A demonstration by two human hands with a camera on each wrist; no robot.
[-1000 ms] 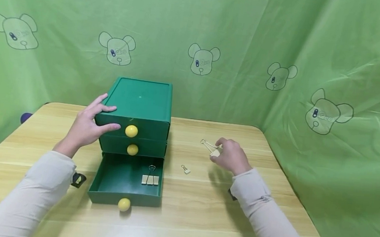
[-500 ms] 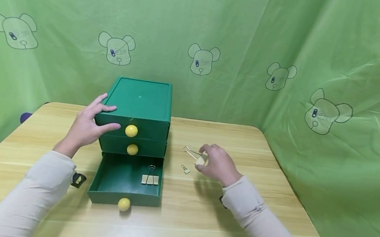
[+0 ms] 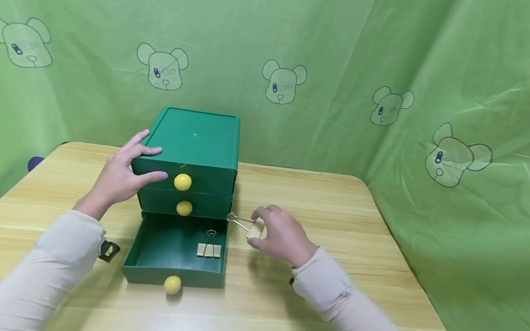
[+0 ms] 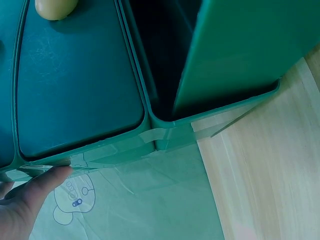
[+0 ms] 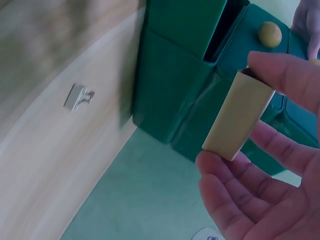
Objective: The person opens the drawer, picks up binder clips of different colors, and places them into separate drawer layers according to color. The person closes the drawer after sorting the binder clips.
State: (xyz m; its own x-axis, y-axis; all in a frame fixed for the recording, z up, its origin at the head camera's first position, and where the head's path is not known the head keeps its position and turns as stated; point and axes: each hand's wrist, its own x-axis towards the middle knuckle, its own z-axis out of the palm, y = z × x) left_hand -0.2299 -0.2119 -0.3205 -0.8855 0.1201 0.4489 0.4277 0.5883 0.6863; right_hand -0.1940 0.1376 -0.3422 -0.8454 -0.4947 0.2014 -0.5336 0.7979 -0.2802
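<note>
A green drawer cabinet (image 3: 193,137) with yellow round knobs stands on the table, its bottom drawer (image 3: 149,276) pulled out. One large pale binder clip (image 3: 209,250) lies at the drawer's right side. My left hand (image 3: 120,177) rests on the cabinet's upper left front corner, fingers spread on top and thumb across the front. Between thumb and fingertips, my right hand (image 3: 282,234) pinches another large pale binder clip (image 5: 239,115), just right of the cabinet, its wire handles pointing left. In the right wrist view a small binder clip (image 5: 78,97) lies on the table; the head view hides it.
The wooden table (image 3: 329,193) reaches back to a green curtain (image 3: 332,60) printed with bear heads. Two upper drawers are closed, with a yellow knob (image 3: 183,182) on the top one. A purple object (image 3: 35,163) shows beyond the left edge.
My right hand has carried the large binder clip leftward and slightly nearer, up to the cabinet's right side, covering the small clip in the head view. The left hand has stayed put.
</note>
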